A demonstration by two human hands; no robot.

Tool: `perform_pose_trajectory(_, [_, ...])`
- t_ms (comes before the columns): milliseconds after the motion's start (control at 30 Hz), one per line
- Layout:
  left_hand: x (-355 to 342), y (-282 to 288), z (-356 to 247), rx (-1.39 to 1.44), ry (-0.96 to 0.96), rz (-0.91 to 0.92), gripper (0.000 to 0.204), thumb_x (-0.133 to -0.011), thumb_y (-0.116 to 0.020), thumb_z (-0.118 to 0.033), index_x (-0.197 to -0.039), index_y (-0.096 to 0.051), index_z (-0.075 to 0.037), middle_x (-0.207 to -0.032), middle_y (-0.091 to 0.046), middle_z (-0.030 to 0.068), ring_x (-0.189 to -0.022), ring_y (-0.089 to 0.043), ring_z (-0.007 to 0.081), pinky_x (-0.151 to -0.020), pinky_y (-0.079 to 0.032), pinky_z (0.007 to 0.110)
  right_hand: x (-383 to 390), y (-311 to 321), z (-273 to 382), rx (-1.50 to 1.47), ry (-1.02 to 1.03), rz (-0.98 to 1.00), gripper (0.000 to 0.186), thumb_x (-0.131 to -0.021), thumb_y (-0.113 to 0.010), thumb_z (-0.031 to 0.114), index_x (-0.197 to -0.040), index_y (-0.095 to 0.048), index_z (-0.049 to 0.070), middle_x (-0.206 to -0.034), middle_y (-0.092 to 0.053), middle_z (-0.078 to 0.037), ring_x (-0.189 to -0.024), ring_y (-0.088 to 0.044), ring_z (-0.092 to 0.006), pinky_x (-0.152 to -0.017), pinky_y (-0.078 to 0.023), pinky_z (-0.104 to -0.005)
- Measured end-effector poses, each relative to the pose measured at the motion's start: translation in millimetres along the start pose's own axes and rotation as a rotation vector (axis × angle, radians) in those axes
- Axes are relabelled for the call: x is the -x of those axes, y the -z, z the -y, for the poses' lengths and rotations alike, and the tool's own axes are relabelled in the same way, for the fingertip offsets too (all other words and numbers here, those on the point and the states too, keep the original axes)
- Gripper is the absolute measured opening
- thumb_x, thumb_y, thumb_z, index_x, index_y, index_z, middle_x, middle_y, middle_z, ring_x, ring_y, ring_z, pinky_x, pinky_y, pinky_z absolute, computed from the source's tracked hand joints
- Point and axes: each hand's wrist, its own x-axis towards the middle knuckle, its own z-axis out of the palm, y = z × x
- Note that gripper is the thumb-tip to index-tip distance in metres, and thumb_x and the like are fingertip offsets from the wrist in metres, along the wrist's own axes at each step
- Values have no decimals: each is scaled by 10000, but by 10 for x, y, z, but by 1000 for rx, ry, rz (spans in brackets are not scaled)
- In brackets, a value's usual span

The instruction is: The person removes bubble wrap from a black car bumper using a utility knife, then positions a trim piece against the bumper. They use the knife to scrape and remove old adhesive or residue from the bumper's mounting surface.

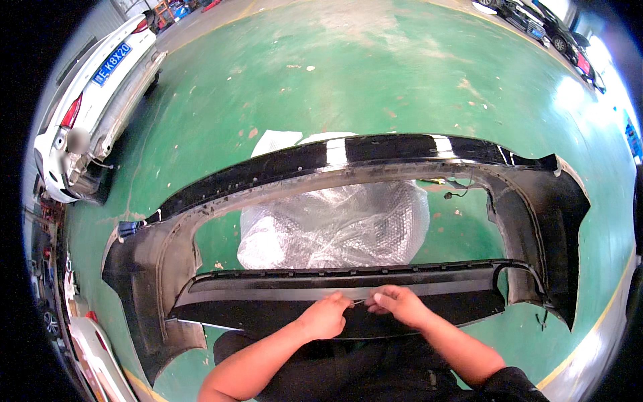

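Note:
My left hand [325, 316] is closed in a pinch over a long black trim panel [429, 303]. Just beside it, my right hand [399, 305] has its fingers curled together. A thin pale sliver [358, 301] spans the small gap between my fingertips; its kind is too small to make out. The panel lies across in front of me, with a grey band along it and a row of small tabs on its far edge. Around and beyond it curves a large black car bumper [395, 145], its dull inner side facing me.
Clear bubble wrap [335, 228] lies on the green floor [268, 74] inside the bumper's curve. A white car [100, 100] without its rear bumper stands at the far left. Dark cars [529, 23] are at the far right. A white panel [100, 355] rests at the lower left.

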Motion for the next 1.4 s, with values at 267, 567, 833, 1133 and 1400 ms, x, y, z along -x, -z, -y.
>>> perform_pose_trajectory(267, [-33,6,-227,239,-184,-106,454,-882,-669,-74,-1323,-580,-17,-1076,-594,179,-1008,-609,361,-874,-518,415,271,-375,-91,-509,6,-69,277,-1008,-614,171,-1199,-610,-30,-1054,-700,-104,-915,-669,-183,-827,-546,-325])
perform_pose_trajectory(567, [142,-309,-278,-252,-176,179,942,-772,-827,-429,-1509,-379,-52,-1408,-482,232,-1305,-477,413,-1075,-441,514,833,457,103,-58,261,-552,132,-1055,-482,140,-1016,-537,27,-830,-711,-121,-764,-652,-169,-747,-529,-351])
perform_pose_trajectory(833, [183,-714,-158,-606,-107,99,481,-912,-501,-121,-1365,-503,41,-1279,-577,245,-1127,-615,371,-928,-550,466,1677,935,-187,1482,151,-333,433,-760,-796,347,-1091,-650,110,-982,-579,-118,-911,-639,-323,-765,-565,-439])
perform_pose_trajectory(1133, [525,195,-147,-502,-135,-333,151,-849,-549,-103,-980,-579,-35,-956,-657,167,-916,-668,352,-782,-541,459,1570,846,633,1611,744,-607,280,-656,-800,287,-725,-625,80,-731,-543,-86,-755,-529,-331,-616,-437,-465])
perform_pose_trajectory(1400, [2186,1253,-929,-635,-239,-916,279,-726,-722,-92,-986,-635,-47,-822,-627,83,-730,-644,270,-611,-528,383,2141,-183,2386,1664,1279,-676,450,-697,-761,379,-962,-698,21,-893,-644,-130,-816,-563,-357,-694,-465,-463])
